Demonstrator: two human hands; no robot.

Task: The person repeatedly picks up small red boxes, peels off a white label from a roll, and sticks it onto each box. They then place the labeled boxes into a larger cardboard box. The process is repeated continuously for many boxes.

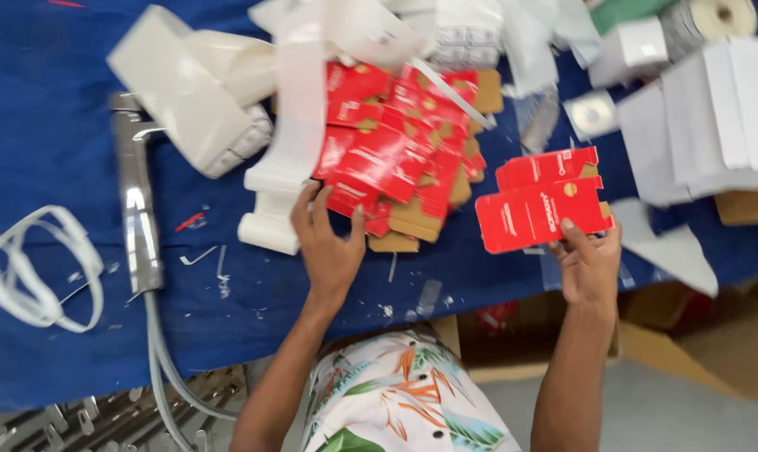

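Pinching red carton (539, 211) in right hand (590, 266); left hand (328, 243) spread, fingers on flat-carton pile (395, 159).

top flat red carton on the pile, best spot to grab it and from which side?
Probably its near edge, approached from the person's side. The pile of flat red cartons fans toward the left hand, whose fingers already rest on that overhanging edge, so a thumb-under pinch grip fits. White packaging crowds the left side. The right hand holds a separate red carton.

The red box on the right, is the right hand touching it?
Touching. The head view shows the right hand pinching the red box's lower edge, thumb on its face.
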